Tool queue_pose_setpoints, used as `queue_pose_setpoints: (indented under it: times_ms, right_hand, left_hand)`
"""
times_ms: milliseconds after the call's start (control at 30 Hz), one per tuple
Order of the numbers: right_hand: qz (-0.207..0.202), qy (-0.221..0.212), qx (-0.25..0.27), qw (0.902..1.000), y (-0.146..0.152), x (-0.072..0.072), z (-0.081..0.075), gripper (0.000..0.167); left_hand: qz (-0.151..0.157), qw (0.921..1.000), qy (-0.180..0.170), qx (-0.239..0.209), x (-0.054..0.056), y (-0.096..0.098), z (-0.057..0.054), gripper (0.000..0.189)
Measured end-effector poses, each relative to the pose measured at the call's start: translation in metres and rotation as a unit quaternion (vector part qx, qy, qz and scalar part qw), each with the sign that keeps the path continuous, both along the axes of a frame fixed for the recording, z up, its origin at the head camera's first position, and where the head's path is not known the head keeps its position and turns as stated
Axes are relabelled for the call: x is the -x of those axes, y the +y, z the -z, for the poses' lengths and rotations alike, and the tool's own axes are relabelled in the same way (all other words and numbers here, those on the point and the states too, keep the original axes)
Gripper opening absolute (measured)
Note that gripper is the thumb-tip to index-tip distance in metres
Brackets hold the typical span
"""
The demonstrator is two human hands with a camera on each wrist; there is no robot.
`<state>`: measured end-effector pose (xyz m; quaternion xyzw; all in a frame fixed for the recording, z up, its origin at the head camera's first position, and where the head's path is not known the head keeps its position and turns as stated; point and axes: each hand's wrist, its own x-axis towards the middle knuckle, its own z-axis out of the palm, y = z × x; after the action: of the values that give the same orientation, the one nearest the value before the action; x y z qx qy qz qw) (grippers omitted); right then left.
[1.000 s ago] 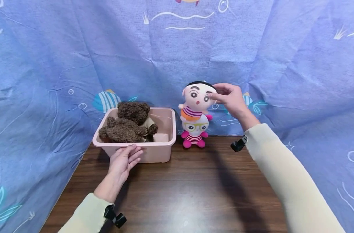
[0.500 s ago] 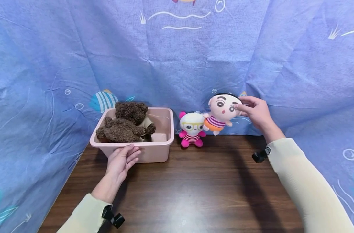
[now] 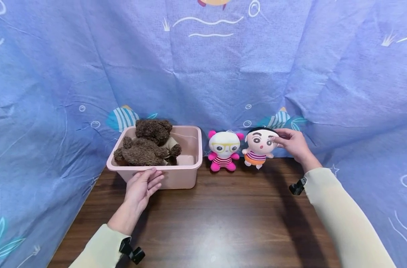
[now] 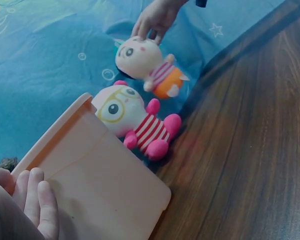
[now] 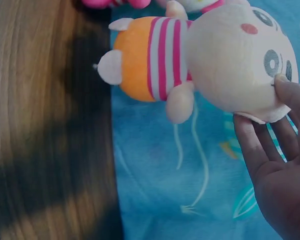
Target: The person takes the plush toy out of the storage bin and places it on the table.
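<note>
My right hand [image 3: 293,144] pinches the head of a plush boy doll [image 3: 256,159] with black hair, a striped top and orange shorts. The right wrist view shows the thumb on the doll's face [image 5: 225,60] and the other fingers behind its head. It hangs upright, feet close to the tabletop's back edge. Just left of it sits a pink-and-white plush panda [image 3: 222,162] with yellow glasses. My left hand [image 3: 140,188] rests at the front rim of a pink plastic bin [image 3: 176,178], thumb at the rim and fingers loosely extended along the outer wall.
Inside the bin's left part lie brown plush teddy bears [image 3: 144,152], one wearing a cream top. The wooden table [image 3: 210,216] ends at a blue sea-print cloth [image 3: 203,89] hung behind and at both sides.
My right hand has carried the boy doll from above the panda to the right and then down beside it. The left hand and the bin have stayed in place.
</note>
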<state>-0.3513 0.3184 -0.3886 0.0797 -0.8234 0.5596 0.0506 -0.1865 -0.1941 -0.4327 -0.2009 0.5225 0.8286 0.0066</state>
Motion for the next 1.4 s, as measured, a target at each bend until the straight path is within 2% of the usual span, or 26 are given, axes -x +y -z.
queue_pose_setpoints:
  times_ms: [367,633,1100,1400]
  right_hand:
    - [0.008,-0.020,-0.081,0.9965,0.012,0.010,0.027,0.047]
    - [0.024,-0.015,-0.100,0.9946,0.011,0.014,0.037,0.046]
    - [0.047,-0.020,-0.091,0.9946,0.014,0.015,0.040,0.054]
    - [0.055,-0.022,-0.097,0.9935,0.018,0.010,0.034,0.060]
  left_hand:
    - [-0.005,1.0000,-0.002,0.001,0.001,0.000,0.000,0.013]
    - [-0.006,1.0000,-0.002,0.003,0.002,0.000,0.001,0.017]
    - [-0.006,0.9999,0.001,0.008,0.001,0.000,0.002,0.021]
    - [-0.005,1.0000,0.005,0.001,0.001,-0.001,0.003,0.022]
